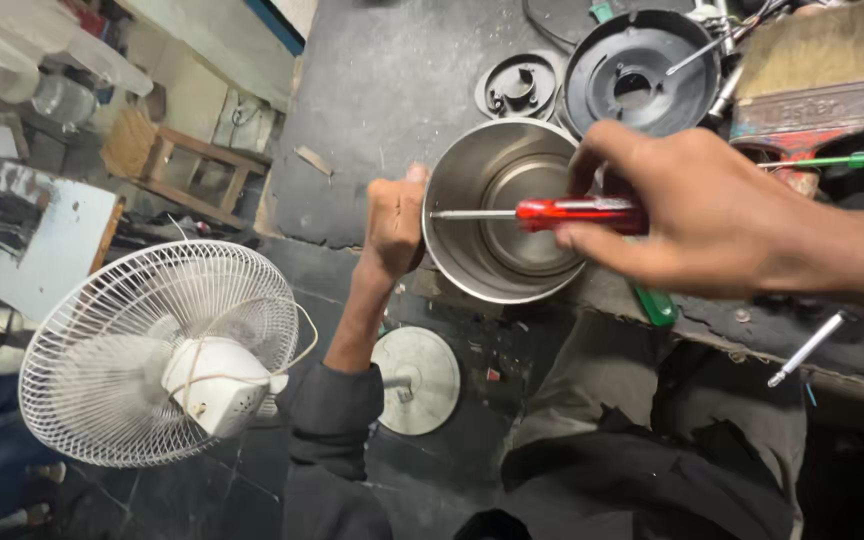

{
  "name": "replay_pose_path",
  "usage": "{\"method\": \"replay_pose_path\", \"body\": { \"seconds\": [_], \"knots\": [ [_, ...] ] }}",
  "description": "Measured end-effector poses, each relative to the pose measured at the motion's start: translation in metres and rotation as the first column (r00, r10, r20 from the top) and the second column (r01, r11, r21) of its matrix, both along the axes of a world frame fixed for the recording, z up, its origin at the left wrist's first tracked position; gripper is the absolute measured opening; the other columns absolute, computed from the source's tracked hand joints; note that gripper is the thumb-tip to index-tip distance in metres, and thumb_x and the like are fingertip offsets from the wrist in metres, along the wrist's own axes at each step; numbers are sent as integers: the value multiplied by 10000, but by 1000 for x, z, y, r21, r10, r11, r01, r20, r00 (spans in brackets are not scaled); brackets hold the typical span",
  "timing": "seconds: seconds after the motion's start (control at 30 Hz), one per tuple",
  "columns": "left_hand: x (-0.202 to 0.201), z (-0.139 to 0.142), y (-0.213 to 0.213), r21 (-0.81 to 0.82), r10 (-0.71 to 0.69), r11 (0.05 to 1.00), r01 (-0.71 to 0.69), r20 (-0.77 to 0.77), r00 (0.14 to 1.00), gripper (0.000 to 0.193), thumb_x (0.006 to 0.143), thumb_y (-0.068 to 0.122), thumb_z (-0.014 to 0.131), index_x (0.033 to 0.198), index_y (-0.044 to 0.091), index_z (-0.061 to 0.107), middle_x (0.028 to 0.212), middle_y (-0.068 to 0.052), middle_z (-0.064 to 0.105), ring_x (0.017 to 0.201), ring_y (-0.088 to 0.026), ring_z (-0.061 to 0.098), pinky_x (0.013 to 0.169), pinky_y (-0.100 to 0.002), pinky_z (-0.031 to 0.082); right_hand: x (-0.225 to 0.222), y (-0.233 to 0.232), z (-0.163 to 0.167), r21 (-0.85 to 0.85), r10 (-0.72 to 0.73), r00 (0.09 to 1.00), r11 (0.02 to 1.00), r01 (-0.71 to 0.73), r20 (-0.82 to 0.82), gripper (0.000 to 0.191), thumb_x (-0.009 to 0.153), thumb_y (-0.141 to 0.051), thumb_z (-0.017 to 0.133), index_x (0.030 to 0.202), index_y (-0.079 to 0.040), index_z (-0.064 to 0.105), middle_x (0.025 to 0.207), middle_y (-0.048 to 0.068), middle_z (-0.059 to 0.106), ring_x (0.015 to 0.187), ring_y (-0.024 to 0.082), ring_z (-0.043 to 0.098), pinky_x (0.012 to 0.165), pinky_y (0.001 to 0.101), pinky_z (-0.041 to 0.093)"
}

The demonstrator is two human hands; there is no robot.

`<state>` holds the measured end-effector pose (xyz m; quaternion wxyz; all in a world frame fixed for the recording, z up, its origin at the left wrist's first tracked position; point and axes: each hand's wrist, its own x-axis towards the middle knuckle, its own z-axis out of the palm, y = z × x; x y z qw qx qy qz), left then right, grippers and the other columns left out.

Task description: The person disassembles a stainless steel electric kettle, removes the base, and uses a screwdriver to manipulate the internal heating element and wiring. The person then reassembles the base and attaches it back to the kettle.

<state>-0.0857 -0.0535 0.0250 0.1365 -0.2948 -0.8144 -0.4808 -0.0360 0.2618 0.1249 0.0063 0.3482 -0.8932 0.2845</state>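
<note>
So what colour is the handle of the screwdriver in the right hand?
Red, slightly see-through. The screwdriver handle shows best in the head view, held by the right hand.

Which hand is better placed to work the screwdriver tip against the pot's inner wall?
Right. The right hand already grips the red-handled screwdriver, its tip inside the steel pot; the left hand steadies the pot's outer wall.

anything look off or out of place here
Yes. A white fan lies on its back on the floor, cord draped over its grille. The left hand grips a steel pot, the right hand pokes a red screwdriver inside.
</note>
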Motion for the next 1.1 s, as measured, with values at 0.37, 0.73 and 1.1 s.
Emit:
{"method": "replay_pose_path", "body": {
  "seconds": [0.37, 0.73, 1.1],
  "knots": [
    [0, 1, -1, 34, 54, 998, -58, 113, 992, 457, 1095, 162, 397, 702, -36, 521, 559, -210, 484, 430, -343, 453, 496, -454, 349, -28, 6, -14, 652, 641, 226, 758, -30, -734, 302, 906, -209, 605, 1123, -9, 672, 628, 73, 629, 537, 163, 600, 467, 261, 358],
    [3, 3, 1, 90, 57, 993, -73, 167, 984, 476, 1104, 169, 394, 711, -36, 566, 537, -157, 531, 436, -241, 499, 486, -416, 378, -9, -37, 32, 465, -252, 955, 872, 154, 158, 329, 983, -413, 598, 1176, -146, 595, 699, 46, 730, 542, 161, 703, 502, 310, 537],
    [-2, 6, 3, 26, 65, 997, -67, 57, 996, 449, 1109, 182, 408, 742, -32, 554, 585, -200, 522, 469, -321, 491, 511, -438, 378, -4, -36, 42, 342, -416, 822, 894, 291, 388, 598, 840, -524, 760, 1149, -52, 562, 735, 139, 704, 606, 220, 725, 585, 358, 551]
  ]
}}
